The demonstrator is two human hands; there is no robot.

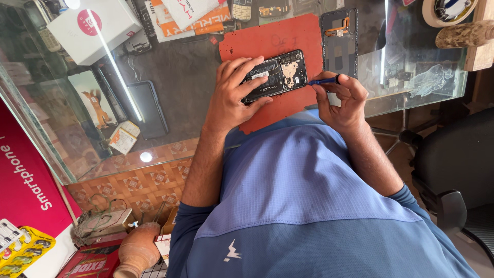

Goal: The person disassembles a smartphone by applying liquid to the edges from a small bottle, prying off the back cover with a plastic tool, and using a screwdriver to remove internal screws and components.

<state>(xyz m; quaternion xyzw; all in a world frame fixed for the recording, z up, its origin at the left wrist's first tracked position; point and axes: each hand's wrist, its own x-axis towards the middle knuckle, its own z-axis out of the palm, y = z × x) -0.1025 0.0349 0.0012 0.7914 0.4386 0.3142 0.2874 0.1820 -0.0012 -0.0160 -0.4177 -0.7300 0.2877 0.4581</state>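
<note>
Nearest to me, my blue shirt (303,206) is filling the lower part of the view, and both forearms are reaching out over it toward the glass surface (170,77).

My left hand (234,95) is gripping an opened phone (275,76) — the fingers (246,69) are curling over its near end while the thumb is pressing along its lower edge. The phone is lying with its back cover off, its black insides and a copper-coloured patch facing up, and I am holding it just above the red mat (272,44).

My right hand (342,98) is pinching a thin blue tool (323,81) between thumb and fingertips; the tip is touching the right end of the phone.

Just beyond the right hand, a dark phone back cover (339,41) is lying at the right edge of the mat. To the left, a dark phone (148,108) is showing through the glass — whether on it or below it, I cannot tell.

Farther off, a white box (92,28) with a red round mark is sitting at the far left, orange and white printed papers (190,18) are lying in the middle, and a roll of tape (447,11) is resting at the far right.
</note>
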